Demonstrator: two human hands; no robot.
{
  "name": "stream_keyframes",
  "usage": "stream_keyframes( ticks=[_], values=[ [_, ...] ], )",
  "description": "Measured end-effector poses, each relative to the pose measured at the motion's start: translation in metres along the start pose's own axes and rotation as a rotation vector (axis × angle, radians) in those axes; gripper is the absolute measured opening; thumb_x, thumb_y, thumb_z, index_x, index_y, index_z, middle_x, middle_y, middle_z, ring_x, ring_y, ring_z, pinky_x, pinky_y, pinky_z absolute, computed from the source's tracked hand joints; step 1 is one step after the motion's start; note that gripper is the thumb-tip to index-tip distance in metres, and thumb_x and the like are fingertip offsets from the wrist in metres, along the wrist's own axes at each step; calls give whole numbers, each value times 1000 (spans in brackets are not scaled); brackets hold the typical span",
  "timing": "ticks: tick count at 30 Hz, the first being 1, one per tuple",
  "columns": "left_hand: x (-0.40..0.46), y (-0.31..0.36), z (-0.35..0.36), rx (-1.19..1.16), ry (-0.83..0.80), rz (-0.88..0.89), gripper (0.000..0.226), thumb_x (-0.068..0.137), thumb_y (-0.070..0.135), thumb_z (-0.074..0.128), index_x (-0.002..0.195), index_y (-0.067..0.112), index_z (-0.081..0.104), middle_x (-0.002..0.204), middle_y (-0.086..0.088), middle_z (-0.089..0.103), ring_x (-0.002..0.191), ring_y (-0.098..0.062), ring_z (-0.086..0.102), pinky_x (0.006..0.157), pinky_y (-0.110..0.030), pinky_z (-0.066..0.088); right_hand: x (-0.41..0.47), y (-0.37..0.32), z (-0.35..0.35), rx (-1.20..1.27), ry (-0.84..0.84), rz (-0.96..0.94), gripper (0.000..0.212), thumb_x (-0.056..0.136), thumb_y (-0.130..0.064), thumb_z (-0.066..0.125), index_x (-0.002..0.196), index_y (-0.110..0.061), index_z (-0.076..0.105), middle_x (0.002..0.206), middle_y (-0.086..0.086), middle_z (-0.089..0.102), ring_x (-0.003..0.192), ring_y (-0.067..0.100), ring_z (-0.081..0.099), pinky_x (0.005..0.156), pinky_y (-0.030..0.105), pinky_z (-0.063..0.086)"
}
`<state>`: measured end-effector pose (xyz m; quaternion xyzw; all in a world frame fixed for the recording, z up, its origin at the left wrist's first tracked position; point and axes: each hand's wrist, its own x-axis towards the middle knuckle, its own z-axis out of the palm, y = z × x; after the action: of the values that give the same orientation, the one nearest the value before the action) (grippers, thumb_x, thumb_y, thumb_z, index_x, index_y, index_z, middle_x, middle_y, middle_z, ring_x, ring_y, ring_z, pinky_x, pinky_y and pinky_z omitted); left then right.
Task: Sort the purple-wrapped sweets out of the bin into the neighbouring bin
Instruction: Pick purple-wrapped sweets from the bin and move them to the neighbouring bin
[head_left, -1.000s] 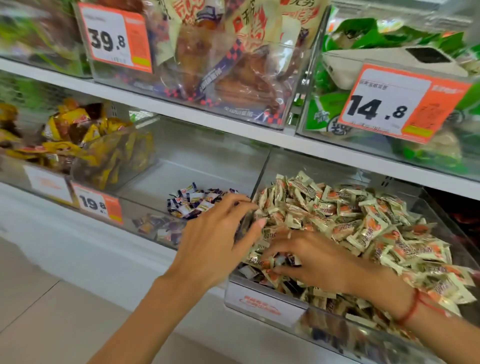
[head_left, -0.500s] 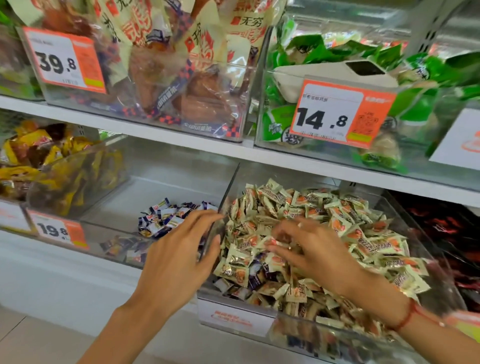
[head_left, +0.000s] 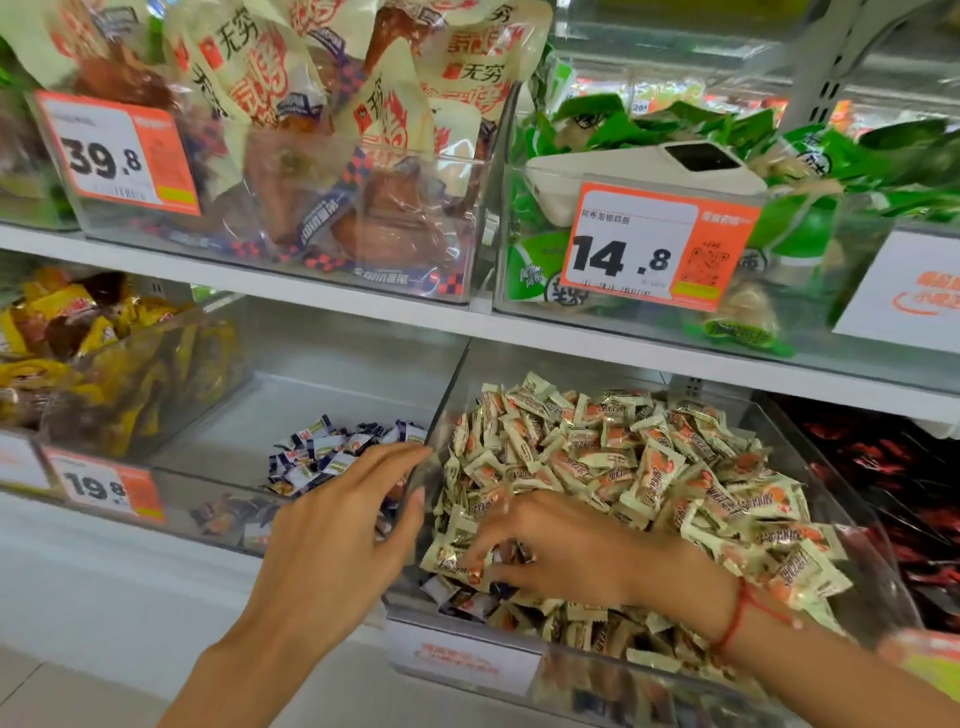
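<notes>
head view: the right hand (head_left: 566, 545) is dug into the near-left corner of the full bin (head_left: 857, 525), fingers curled down among the cream-and-orange sweets (head_left: 649, 467); whether they actually pinch a wrapper, i cannot tell, since the tips are buried. a few purple-wrapped sweets (head_left: 467, 597) show just below those fingers, at about 7 o'clock of the hand, low against the bin's front wall. the left hand (head_left: 337, 540) is spread, holding nothing, fingers reaching over the divider wall toward the neighbouring bin (head_left: 332, 374) at its 12 o'clock, where a small heap of sorted purple sweets (head_left: 332, 452) already lies.

likely slips: the curled fingers could scoop cream sweets along with a purple one, because the pile is loose and heaped; the heap stands high toward the bin's walls, so raking may push sweets over the edge; purple ones deeper down may be missed.

the bins are clear plastic, slick-looking, on a white shop shelf (head_left: 363, 312). at 9 o'clock sits a bin of yellow packs (head_left: 78, 332), at 3 o'clock dark red packs (head_left: 893, 467). above, bins of larger snack bags carry orange price tags (head_left: 654, 244).
</notes>
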<state>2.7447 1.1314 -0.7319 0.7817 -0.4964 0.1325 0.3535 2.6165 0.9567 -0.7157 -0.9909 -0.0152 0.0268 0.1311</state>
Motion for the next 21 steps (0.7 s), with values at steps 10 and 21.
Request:
stream_keyframes(
  ticks=[10, 21],
  values=[
    [0, -2, -3, 5, -9, -44, 34, 88, 30, 64, 121, 37, 60, 107, 23, 63, 54, -1, 55, 52, -26, 49, 40, 5, 28, -146, -380, -140, 56, 87, -11, 64, 140, -18, 48, 135, 9, 44, 120, 25, 42, 91, 24, 34],
    [-2, -2, -2, 32, -7, -33, 36, 90, 32, 60, 126, 37, 57, 108, 20, 63, 60, -3, 57, 52, -27, 49, 30, 2, 32, -201, -231, -106, 35, 87, -19, 63, 121, -16, 59, 118, 11, 52, 103, 26, 52, 80, 36, 44]
  ],
)
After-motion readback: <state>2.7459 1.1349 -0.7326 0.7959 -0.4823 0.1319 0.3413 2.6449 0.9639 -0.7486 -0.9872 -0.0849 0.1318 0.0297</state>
